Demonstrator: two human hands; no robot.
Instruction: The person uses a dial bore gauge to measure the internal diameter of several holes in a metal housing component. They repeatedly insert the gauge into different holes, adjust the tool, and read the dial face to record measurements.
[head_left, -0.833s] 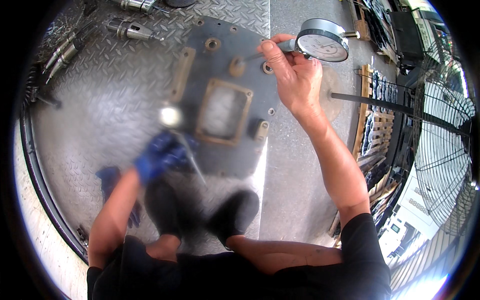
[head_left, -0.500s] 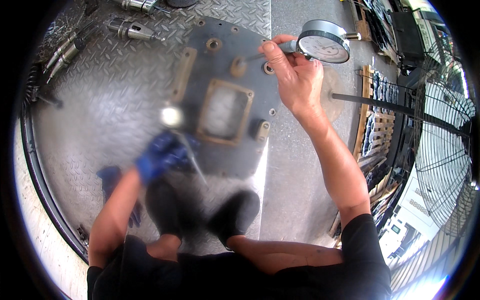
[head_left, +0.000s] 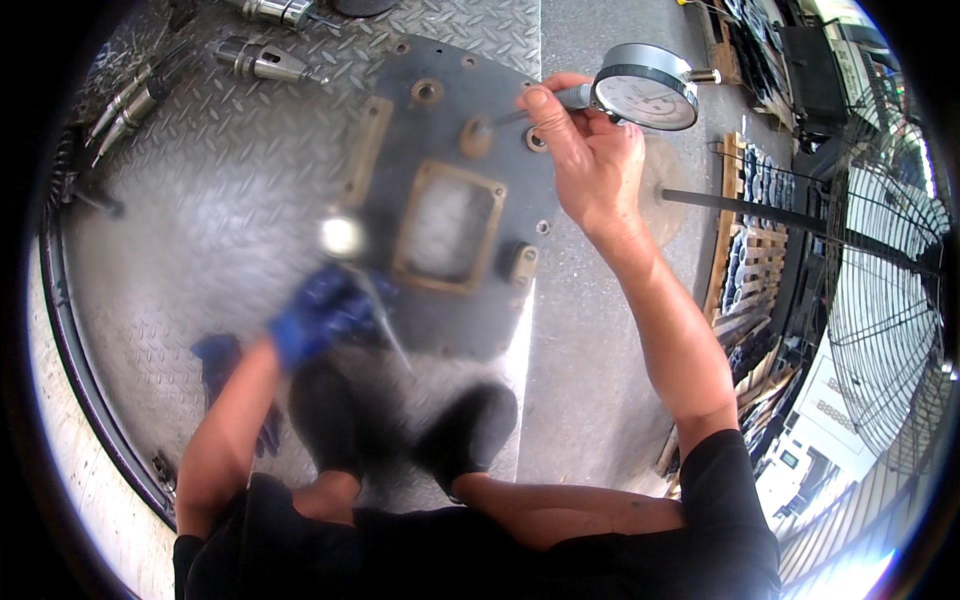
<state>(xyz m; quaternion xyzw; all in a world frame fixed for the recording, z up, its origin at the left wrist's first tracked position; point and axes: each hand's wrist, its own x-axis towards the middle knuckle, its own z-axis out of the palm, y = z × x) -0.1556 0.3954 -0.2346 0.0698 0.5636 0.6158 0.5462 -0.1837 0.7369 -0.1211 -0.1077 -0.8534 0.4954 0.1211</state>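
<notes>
One round silver-and-black dial gauge (head_left: 645,90) with a slim grey stem sits in the grasp of my bare right hand (head_left: 595,165), thumb and fingers closed around the stem just beside the dial. Its long axis slants from upper right down-left toward a small tan oval boss (head_left: 474,140) on a broad dark-grey metal plate (head_left: 410,130); blur hides whether the tip touches. My right hand is the nearer to both. My left hand (head_left: 325,310), in a blue glove, is at the plate's lower left beside a thin pale rod (head_left: 390,325), too blurred to tell whether I grip it. A tan-rimmed rectangular opening (head_left: 462,174) lies between boss and glove. At right, the plate's edge reaches past the patterned steel sheet (head_left: 200,170) toward grey concrete floor (head_left: 590,350); at left, the sheet spreads wide, giving room beside my gloved hand.
</notes>
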